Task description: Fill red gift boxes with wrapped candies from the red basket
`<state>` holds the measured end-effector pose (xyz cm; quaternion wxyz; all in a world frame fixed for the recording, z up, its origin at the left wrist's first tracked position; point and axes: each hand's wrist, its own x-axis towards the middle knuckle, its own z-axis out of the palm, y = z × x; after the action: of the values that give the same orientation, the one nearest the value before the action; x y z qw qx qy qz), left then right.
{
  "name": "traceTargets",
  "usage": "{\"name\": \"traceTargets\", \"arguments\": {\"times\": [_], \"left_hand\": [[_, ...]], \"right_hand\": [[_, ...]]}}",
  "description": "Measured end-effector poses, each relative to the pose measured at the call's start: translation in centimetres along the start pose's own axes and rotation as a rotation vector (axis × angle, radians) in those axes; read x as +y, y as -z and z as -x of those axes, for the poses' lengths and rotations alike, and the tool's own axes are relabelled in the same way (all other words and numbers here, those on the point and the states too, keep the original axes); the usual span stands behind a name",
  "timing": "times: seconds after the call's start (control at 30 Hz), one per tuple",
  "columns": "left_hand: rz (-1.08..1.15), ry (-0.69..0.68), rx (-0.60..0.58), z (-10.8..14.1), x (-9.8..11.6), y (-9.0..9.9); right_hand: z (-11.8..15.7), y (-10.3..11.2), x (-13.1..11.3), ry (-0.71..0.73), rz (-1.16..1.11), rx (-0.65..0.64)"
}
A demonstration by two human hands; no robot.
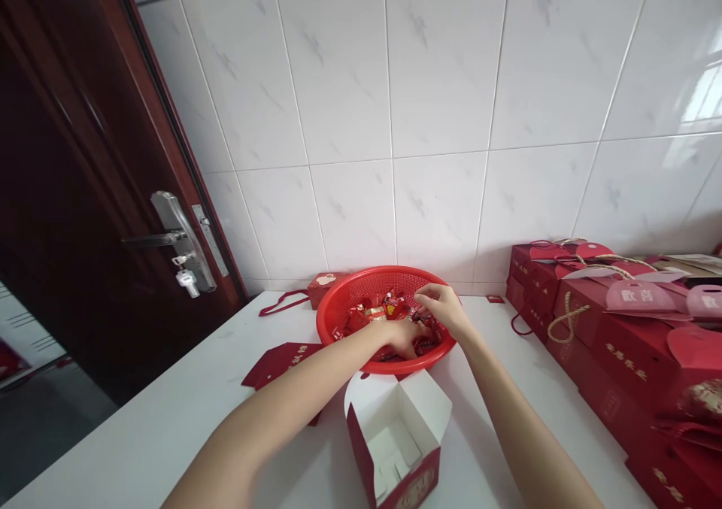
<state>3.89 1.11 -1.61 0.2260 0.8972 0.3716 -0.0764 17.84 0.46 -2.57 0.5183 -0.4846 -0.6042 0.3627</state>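
Observation:
A red plastic basket (389, 368) holds several red-wrapped sweets (395, 306), some with gold bands. My left hand (407, 336) reaches down among the sweets at the basket's near right, thumb and fingers apart; its fingertips are partly hidden. Over the right side of the basket, my right hand (443, 306) has its fingers bent together, and whatever may be in them is hidden. In front of the basket, between my forearms, stands a red gift box (395, 437) with its white flaps raised and its inside bare.
Stacked red gift boxes (612, 328) with rope handles fill the right side. A flat red box piece (285, 362) lies left of the basket. Behind it sits a small red box (324, 287) with a ribbon. The tiled wall (350, 216) borders the white table (226, 343); a door (84, 156) stands left.

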Motion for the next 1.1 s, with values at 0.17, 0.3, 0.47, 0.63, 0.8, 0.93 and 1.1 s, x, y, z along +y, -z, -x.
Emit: {"name": "traceTargets", "arguments": {"times": [0.17,0.3,0.47,0.63,0.8,0.93,1.1], "left_hand": [[0.124,-0.014,0.036,-0.5,-0.8,0.0],[0.270,0.029,0.249,0.5,-2.8,1.4],[0.505,0.048,0.531,1.9,-4.0,2.5],[0.697,-0.075,0.661,2.2,-3.3,2.6],[0.804,-0.139,0.668,2.3,-2.8,2.7],[0.838,-0.126,0.654,2.2,-2.6,2.6],[0.861,-0.070,0.577,1.8,-2.9,2.3]], "right_hand": [[0.1,0.3,-0.1,0.022,0.025,0.027],[0.1,0.6,0.1,0.030,0.033,0.058],[0.2,0.6,0.3,0.025,0.043,0.041],[0.9,0.6,-0.3,0.013,0.045,-0.044],[1.5,0.8,-1.1,-0.010,-0.007,-0.163],[1.4,0.8,-1.0,-0.008,-0.032,-0.167],[1.1,0.8,-0.5,0.007,-0.046,-0.120]]}}
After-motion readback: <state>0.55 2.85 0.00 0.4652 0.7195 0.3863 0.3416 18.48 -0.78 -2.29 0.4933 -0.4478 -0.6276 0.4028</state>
